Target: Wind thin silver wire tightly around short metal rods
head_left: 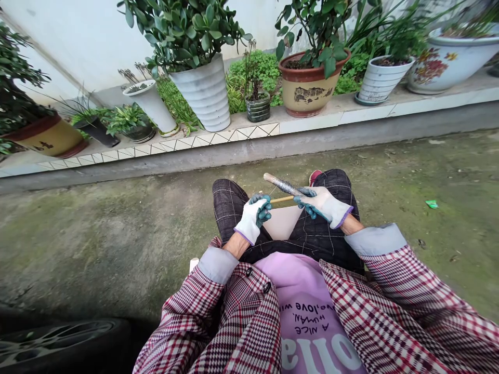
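Note:
Both my hands wear white gloves with blue-green coated fingers and meet above my lap. My left hand [255, 214] is closed around one end of a thin yellowish stick [282, 199]. The stick's other end reaches the fingers of my right hand [323, 203]. That right hand is closed on a thicker rod wound with grey wire or thread [286, 186], which points up and to the left. A fine strand seems to run from the winding toward my left hand. My fingers hide the far ends of both pieces.
A pale seat surface [283, 224] shows between my knees. Ahead, a low tiled ledge [249, 132] carries several potted plants, among them a brown-rimmed pot [307, 91]. A wheel [58, 343] stands at lower left. A green wrapper [432, 204] lies on the concrete ground [393, 171].

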A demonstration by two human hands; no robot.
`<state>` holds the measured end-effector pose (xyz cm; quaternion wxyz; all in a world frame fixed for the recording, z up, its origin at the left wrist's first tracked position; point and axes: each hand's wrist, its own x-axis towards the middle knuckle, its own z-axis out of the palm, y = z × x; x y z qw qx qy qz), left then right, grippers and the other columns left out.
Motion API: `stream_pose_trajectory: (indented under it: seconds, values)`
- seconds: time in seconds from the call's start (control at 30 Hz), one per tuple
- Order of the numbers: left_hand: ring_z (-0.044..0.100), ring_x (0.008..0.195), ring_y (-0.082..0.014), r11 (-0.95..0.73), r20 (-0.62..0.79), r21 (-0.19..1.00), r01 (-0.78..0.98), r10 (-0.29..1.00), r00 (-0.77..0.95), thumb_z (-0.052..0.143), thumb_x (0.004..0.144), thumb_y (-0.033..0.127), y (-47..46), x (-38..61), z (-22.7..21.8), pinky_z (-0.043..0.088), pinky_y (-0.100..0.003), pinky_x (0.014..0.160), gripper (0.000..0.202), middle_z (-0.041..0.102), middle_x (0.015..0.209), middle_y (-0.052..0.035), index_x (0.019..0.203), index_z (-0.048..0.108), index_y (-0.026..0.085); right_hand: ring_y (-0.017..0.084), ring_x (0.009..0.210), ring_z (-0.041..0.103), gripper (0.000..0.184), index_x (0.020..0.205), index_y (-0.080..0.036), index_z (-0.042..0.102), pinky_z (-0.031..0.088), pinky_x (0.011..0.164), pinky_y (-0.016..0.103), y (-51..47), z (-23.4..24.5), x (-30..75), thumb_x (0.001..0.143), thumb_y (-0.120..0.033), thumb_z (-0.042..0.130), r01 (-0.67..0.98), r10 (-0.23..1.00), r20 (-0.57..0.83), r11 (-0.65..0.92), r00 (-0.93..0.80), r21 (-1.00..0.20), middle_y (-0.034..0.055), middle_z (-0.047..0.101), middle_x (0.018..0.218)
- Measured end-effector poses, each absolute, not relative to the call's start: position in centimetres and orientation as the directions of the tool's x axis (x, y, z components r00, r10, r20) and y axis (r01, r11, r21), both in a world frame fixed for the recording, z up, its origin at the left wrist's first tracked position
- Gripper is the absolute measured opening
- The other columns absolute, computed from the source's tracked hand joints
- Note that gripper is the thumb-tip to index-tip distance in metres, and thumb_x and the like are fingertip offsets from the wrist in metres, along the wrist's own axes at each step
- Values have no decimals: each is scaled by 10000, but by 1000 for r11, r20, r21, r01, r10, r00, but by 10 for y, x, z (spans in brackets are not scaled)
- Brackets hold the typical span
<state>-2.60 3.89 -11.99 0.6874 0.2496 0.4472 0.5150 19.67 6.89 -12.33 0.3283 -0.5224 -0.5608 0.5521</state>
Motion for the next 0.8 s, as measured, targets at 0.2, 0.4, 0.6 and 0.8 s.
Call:
stream_pose_trajectory:
  seconds: [0.2, 0.4, 0.6, 0.8]
  values:
    - [347, 410, -23, 287, -265, 833, -473, 958, 113, 713, 652, 227, 35, -25, -117, 321, -178, 426, 227, 496, 565, 66, 785, 538, 169, 65, 391, 428, 364, 928, -143, 653, 390, 290, 200, 68, -123, 196, 732, -430, 762, 235, 949, -204, -147, -240, -961, -21, 582, 629]
    - [367, 432, -21, 293, -272, 814, -501, 955, 115, 738, 619, 202, 32, -22, -114, 314, -177, 424, 309, 524, 640, 68, 772, 470, 189, 70, 397, 440, 328, 910, -144, 659, 397, 295, 204, 68, -123, 195, 743, -413, 746, 264, 944, -214, -146, -250, -953, -10, 600, 637]
    - [297, 373, -13, 332, -283, 804, -492, 943, 174, 719, 696, 263, 38, -26, -123, 334, -184, 435, 259, 500, 542, 76, 865, 553, 159, 57, 368, 415, 345, 903, -143, 637, 386, 285, 197, 69, -121, 196, 735, -418, 761, 203, 952, -215, -172, -217, -964, -19, 593, 623]
    - [466, 434, -64, 321, -279, 873, -367, 946, 165, 718, 670, 240, 40, -21, -125, 463, -242, 517, 223, 563, 552, 31, 821, 600, 126, 63, 370, 442, 362, 855, -155, 586, 356, 280, 190, 62, -110, 197, 717, -441, 760, 61, 853, -295, -298, -431, -953, -7, 607, 646]
